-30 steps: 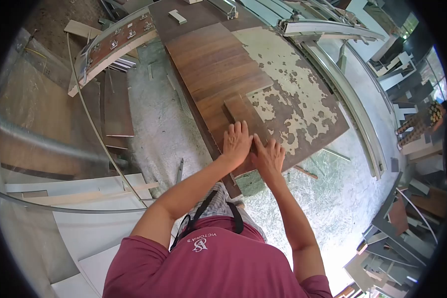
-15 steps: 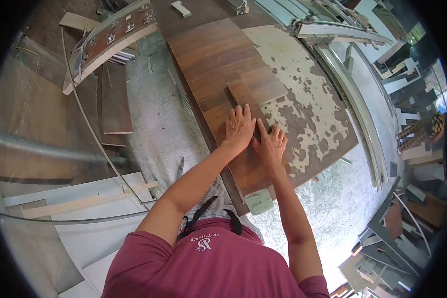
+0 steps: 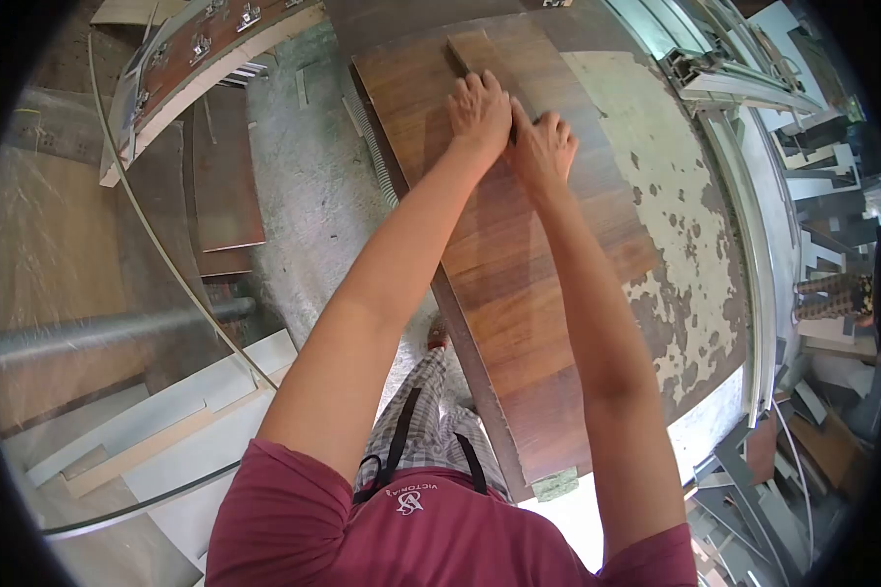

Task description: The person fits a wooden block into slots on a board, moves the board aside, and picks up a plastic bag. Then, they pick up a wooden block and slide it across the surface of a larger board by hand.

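Note:
A large wood-grain panel point(image 3: 519, 264) lies along a brown worktable whose right part has a pale, patchy surface point(image 3: 680, 210). My left hand point(image 3: 482, 110) and my right hand point(image 3: 542, 147) are side by side near the panel's far end, thumbs close together. Both hands press on a small wood-grain block point(image 3: 475, 47), whose far end sticks out beyond the left fingers. The left fingers are bent over its near part. The right index finger lies along it and the other fingers curl. What is under the palms is hidden.
Metal rails point(image 3: 744, 225) run along the table's right side. A curved board with metal clips point(image 3: 201, 59) stands at the upper left. White boards point(image 3: 166, 421) lie at the lower left, and offcuts point(image 3: 783, 489) are piled at the lower right. Part of another person point(image 3: 837, 296) shows at the far right.
Both hands and the small block have moved away from my body, toward the panel's far end. My arms are stretched further out, and the view has shifted.

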Action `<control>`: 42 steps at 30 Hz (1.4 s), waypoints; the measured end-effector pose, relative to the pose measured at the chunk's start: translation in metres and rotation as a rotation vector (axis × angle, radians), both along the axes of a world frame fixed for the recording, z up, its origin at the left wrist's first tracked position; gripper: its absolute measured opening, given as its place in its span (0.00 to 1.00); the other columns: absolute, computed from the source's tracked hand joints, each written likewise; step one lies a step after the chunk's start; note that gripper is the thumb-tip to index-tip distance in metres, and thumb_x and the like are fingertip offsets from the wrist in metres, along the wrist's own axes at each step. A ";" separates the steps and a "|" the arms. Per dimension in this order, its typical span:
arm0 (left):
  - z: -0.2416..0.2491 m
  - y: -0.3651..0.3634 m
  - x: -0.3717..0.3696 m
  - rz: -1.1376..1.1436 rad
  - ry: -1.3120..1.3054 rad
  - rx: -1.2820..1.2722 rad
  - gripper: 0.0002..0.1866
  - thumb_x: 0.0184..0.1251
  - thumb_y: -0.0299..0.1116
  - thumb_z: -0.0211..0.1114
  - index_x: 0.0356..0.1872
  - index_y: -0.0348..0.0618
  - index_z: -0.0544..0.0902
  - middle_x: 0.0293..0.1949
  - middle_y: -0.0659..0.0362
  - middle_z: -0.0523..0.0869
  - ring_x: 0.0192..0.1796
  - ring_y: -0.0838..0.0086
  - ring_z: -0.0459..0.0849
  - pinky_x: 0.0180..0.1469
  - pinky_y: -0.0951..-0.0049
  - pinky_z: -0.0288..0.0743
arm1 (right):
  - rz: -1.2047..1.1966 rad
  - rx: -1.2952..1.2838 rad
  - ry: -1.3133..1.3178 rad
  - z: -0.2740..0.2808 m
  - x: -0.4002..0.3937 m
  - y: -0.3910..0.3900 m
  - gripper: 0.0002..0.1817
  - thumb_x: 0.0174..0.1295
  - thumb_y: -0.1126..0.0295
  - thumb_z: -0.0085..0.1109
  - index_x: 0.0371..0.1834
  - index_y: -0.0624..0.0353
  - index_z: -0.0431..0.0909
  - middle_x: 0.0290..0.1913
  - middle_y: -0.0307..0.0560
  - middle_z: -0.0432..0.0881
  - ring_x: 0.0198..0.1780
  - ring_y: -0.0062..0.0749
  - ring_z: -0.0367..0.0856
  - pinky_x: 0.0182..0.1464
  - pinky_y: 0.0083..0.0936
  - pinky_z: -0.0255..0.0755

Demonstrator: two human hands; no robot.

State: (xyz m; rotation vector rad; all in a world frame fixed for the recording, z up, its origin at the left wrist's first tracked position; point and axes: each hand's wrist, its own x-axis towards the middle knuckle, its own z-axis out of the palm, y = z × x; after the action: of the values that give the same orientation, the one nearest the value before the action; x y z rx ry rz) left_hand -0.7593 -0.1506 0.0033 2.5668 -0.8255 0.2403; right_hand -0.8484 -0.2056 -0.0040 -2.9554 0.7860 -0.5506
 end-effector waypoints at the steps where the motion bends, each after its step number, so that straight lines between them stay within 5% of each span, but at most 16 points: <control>1: -0.001 -0.004 0.012 0.015 -0.013 0.004 0.20 0.67 0.41 0.55 0.51 0.36 0.72 0.50 0.48 0.76 0.56 0.56 0.72 0.55 0.53 0.67 | -0.008 -0.027 0.032 0.000 0.013 -0.003 0.27 0.58 0.55 0.57 0.64 0.33 0.70 0.50 0.48 0.72 0.51 0.45 0.72 0.51 0.41 0.63; 7: -0.006 -0.017 0.041 0.053 -0.006 0.036 0.21 0.69 0.41 0.52 0.54 0.36 0.72 0.53 0.48 0.76 0.58 0.56 0.72 0.56 0.53 0.66 | -0.002 0.010 0.121 0.010 0.042 -0.015 0.28 0.58 0.51 0.56 0.65 0.30 0.67 0.55 0.52 0.72 0.55 0.47 0.71 0.53 0.44 0.62; 13: 0.003 0.002 -0.012 0.024 0.062 -0.003 0.23 0.68 0.40 0.53 0.60 0.41 0.69 0.54 0.46 0.76 0.58 0.55 0.71 0.56 0.51 0.65 | -0.023 0.039 0.245 0.022 -0.007 0.005 0.27 0.62 0.57 0.52 0.67 0.33 0.66 0.56 0.52 0.72 0.56 0.46 0.72 0.54 0.45 0.61; 20: 0.004 0.052 -0.171 -0.034 0.108 0.020 0.26 0.69 0.42 0.52 0.65 0.43 0.65 0.51 0.45 0.75 0.56 0.51 0.71 0.55 0.48 0.65 | -0.009 -0.054 0.088 0.014 -0.173 0.052 0.26 0.59 0.60 0.54 0.64 0.37 0.70 0.45 0.51 0.75 0.43 0.44 0.75 0.47 0.40 0.64; 31: 0.011 0.144 -0.430 -0.236 0.019 -0.019 0.30 0.62 0.43 0.61 0.62 0.39 0.69 0.40 0.53 0.76 0.45 0.59 0.74 0.44 0.56 0.65 | 0.033 -0.025 0.030 0.032 -0.454 0.129 0.35 0.45 0.57 0.68 0.63 0.37 0.71 0.42 0.48 0.71 0.45 0.43 0.72 0.46 0.38 0.63; 42: 0.013 0.162 -0.399 -0.159 0.007 0.039 0.28 0.63 0.42 0.60 0.62 0.41 0.70 0.40 0.53 0.77 0.45 0.60 0.74 0.45 0.57 0.65 | 0.096 0.050 0.051 0.031 -0.414 0.141 0.36 0.47 0.56 0.68 0.64 0.38 0.70 0.44 0.48 0.70 0.47 0.42 0.70 0.48 0.38 0.61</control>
State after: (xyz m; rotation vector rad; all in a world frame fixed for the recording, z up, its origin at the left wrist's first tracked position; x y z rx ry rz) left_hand -1.1579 0.0111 0.0160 2.5199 -1.0351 0.1682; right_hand -1.2620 -0.0650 0.0273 -2.9538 0.6468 -0.4444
